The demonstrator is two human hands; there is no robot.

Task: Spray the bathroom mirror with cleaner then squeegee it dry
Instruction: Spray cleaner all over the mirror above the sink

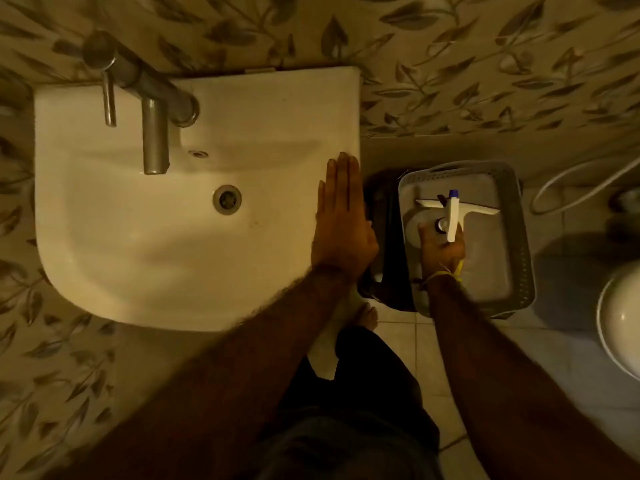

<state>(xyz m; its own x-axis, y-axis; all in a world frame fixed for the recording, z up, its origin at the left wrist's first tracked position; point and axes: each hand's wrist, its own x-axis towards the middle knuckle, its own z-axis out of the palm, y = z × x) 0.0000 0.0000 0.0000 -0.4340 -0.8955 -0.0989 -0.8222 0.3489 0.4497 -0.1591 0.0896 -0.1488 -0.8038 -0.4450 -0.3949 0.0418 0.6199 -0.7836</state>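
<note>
Right hand [441, 249] wraps the squeegee [455, 209] handle over the grey basket [519, 237]; left hand [341, 223] lies flat and empty on the sink's [104, 220] right edge, likely for balance.

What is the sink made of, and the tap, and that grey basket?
The sink looks like glazed ceramic: smooth, creamy white, with soft shine on its curves. The tap seems to be metal with a dull brushed finish, grey and only faintly reflective. The grey basket is probably plastic: its walls are a moulded lattice of tiny holes.
</note>
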